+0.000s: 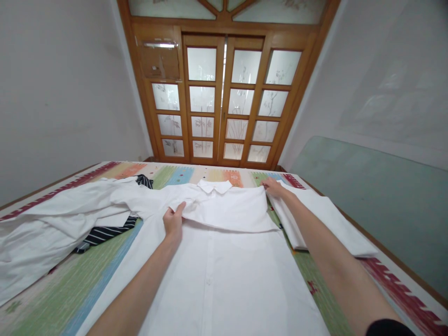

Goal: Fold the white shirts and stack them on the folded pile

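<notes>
A white collared shirt [224, 275] lies front up on a patterned cloth, its collar at the far end and its buttoned front running toward me. One sleeve [231, 212] is laid across the chest from the right side. My left hand [174, 219] is closed on the cuff end of that sleeve, thumb on top, over the left chest. At the right shoulder fold, my right hand [273, 187] pinches the white fabric with its fingertips. The other sleeve reaches out to the left, where it meets a pile of white clothing.
A heap of white garments [66, 224] lies at left, with a black-and-white striped cloth [110, 232] under it. Folded white clothing [325, 219] sits at right. The colourful patterned cloth [94, 280] covers the surface. Beyond stand wooden glass doors [224, 102]; a pale green panel [378, 196] leans at right.
</notes>
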The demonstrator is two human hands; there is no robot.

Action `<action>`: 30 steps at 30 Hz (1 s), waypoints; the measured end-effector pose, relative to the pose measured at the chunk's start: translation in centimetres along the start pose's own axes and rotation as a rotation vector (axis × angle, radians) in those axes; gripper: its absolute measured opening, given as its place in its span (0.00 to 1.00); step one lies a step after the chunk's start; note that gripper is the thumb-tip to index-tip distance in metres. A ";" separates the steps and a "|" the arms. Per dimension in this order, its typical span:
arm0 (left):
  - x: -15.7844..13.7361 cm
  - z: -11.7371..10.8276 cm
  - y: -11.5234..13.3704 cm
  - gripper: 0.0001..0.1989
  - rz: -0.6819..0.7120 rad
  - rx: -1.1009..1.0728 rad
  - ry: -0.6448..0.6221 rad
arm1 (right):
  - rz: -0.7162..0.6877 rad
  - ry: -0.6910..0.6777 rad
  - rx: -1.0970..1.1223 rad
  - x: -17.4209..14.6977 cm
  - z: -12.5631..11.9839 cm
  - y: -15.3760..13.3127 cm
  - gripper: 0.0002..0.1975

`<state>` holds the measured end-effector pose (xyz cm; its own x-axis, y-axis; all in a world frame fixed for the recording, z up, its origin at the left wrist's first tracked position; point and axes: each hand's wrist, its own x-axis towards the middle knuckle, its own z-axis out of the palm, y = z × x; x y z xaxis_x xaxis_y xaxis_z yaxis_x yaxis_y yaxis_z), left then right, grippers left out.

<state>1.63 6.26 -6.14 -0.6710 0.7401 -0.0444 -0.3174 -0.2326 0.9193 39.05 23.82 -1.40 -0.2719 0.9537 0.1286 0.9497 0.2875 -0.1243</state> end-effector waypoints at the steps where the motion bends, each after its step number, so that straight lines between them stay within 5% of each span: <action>1: 0.0 0.0 0.0 0.14 -0.018 0.036 -0.047 | 0.005 -0.016 -0.024 -0.1 0.0 -0.2 0.19; 4: 0.0 0.0 -0.1 0.14 -0.079 0.111 -0.102 | 0.005 -0.021 -0.106 -0.3 -0.2 -0.5 0.18; 12: 0.6 -0.6 -0.2 0.11 0.068 0.066 0.115 | 0.030 0.068 -0.227 -0.7 -0.7 -1.6 0.19; 22: 1.4 -1.2 -1.5 0.13 0.245 0.174 0.161 | -0.014 -0.121 -0.376 -0.6 -1.0 -2.5 0.18; 30: 0.8 -1.1 -1.2 0.12 0.298 0.232 0.193 | 0.060 0.012 -0.475 -1.5 0.5 -4.5 0.22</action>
<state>0.70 6.45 -7.68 -0.8308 0.5252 0.1843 0.0538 -0.2539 0.9657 35.10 21.15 -1.50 -0.2156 0.9654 0.1465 0.9303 0.1575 0.3311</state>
